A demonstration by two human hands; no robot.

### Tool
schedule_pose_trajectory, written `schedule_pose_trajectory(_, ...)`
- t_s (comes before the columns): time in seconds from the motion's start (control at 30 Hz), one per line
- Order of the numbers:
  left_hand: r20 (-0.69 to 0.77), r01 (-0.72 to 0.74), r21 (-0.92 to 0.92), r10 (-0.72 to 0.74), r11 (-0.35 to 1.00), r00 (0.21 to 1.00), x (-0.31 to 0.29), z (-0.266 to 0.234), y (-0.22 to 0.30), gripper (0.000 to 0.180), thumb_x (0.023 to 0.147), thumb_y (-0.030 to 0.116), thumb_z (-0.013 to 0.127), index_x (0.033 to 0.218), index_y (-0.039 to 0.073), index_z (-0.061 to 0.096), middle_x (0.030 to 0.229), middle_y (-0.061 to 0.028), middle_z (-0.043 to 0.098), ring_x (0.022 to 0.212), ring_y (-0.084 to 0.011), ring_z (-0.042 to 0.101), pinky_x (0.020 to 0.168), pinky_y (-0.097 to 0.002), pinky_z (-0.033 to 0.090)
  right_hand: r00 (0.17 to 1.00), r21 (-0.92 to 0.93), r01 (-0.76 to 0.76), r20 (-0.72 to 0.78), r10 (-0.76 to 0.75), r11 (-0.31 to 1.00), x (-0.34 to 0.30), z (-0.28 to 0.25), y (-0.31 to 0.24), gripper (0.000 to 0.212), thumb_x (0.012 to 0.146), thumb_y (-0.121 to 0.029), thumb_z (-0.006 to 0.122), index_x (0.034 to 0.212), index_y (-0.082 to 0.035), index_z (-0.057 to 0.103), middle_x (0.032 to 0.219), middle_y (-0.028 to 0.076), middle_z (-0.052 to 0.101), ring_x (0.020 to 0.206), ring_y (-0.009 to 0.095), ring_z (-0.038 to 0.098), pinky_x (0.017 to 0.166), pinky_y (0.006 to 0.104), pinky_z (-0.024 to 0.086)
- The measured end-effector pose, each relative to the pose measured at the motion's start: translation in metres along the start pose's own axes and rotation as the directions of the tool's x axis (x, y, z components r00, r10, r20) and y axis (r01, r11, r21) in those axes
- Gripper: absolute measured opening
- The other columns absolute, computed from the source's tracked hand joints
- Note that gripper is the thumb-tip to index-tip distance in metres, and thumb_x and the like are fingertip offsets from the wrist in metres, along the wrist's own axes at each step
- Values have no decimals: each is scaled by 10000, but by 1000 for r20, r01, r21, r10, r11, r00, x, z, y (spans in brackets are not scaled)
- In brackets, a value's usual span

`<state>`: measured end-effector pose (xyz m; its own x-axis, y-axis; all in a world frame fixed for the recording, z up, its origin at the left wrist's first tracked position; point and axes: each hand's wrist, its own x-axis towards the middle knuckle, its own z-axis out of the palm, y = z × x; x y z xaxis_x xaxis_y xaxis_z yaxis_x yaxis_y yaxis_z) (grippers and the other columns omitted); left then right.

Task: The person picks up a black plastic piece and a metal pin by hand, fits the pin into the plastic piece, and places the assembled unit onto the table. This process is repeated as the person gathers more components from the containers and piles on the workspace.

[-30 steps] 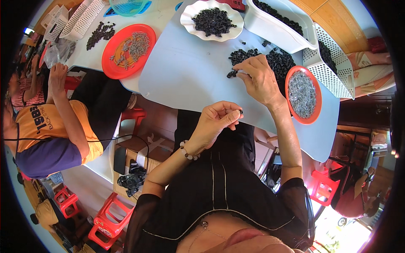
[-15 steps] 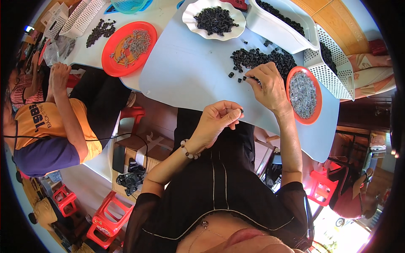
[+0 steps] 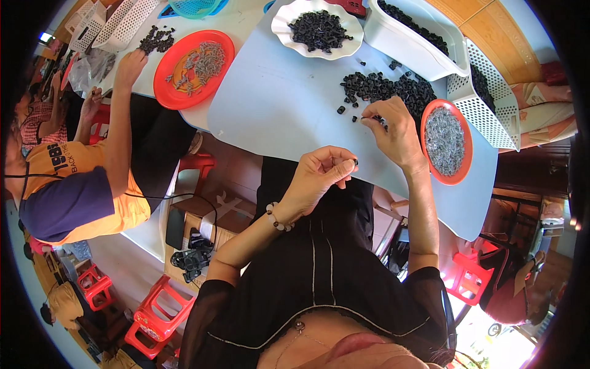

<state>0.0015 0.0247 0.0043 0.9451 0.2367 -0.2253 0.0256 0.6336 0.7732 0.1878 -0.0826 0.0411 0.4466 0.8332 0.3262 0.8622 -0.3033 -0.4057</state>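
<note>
My left hand point(image 3: 322, 176) is closed in a pinch in front of the table's near edge, with a small black plastic piece point(image 3: 356, 162) at its thumb and fingertips. My right hand point(image 3: 394, 133) is over the pale blue table, thumb and fingers pressed together. What lies between those fingertips is too small to make out. Just beyond that hand spreads a heap of small black plastic pieces point(image 3: 369, 87), and a stray piece point(image 3: 341, 110) lies to its left. A red-orange plate point(image 3: 452, 180) filled with tiny clear parts point(image 3: 445, 141) stands right of my right hand.
Farther back are a scalloped white plate point(image 3: 318, 56) of black pieces, a white tub point(image 3: 410, 61) and a perforated white basket point(image 3: 491, 120). At left, a co-worker's hand point(image 3: 130, 66) reaches to black pieces point(image 3: 157, 39) beside a red plate point(image 3: 165, 92) of grey parts.
My right hand's fingertips have drawn slightly toward me, away from the heap. My left hand keeps its pinch. The co-worker's hands have parted, one reaching out to the black pieces.
</note>
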Motion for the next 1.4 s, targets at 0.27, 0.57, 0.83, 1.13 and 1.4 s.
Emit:
schedule_pose_trajectory(0.27,22,-165,43,164,985,986,3,9,2,157,915,72,702,1052,2,673,879,-57,669,691,-86,584,644,-214,486,915,876,-333,212,342,348,-50,-12,-16,156,818,-24,778,924,10,668,879,36,669,807,90,604,746,253,498)
schedule_pose_trajectory(0.57,104,-237,111,226,965,968,3,23,-4,170,891,60,728,1038,-17,689,853,-50,675,676,-74,591,609,-218,513,936,961,-233,181,302,148,-88,-8,-19,182,780,-76,822,863,-24,668,869,27,641,773,88,586,711,234,484)
schedule_pose_trajectory(0.83,127,-246,181,225,952,966,-1,28,-7,148,882,36,727,1013,-26,700,850,-80,696,679,-87,621,613,-225,528,931,947,-276,221,292,165,-96,-14,-18,150,776,-27,813,841,-14,678,836,26,642,771,88,588,712,235,495)
schedule_pose_trajectory(1.13,149,-273,274,240,922,959,-4,31,-6,118,895,14,699,1003,-32,695,858,-83,698,689,-84,629,603,-222,526,947,928,-251,177,269,275,-97,-19,-24,128,778,-4,805,827,-4,687,826,44,658,766,101,606,708,255,505)
schedule_pose_trajectory(1.4,236,-398,479,323,782,917,-10,28,-5,96,877,-55,690,971,-59,670,900,-92,670,739,-92,621,634,-210,504,915,926,-347,301,267,147,-99,-24,-26,120,776,21,797,822,13,687,829,55,658,766,112,618,710,258,513)
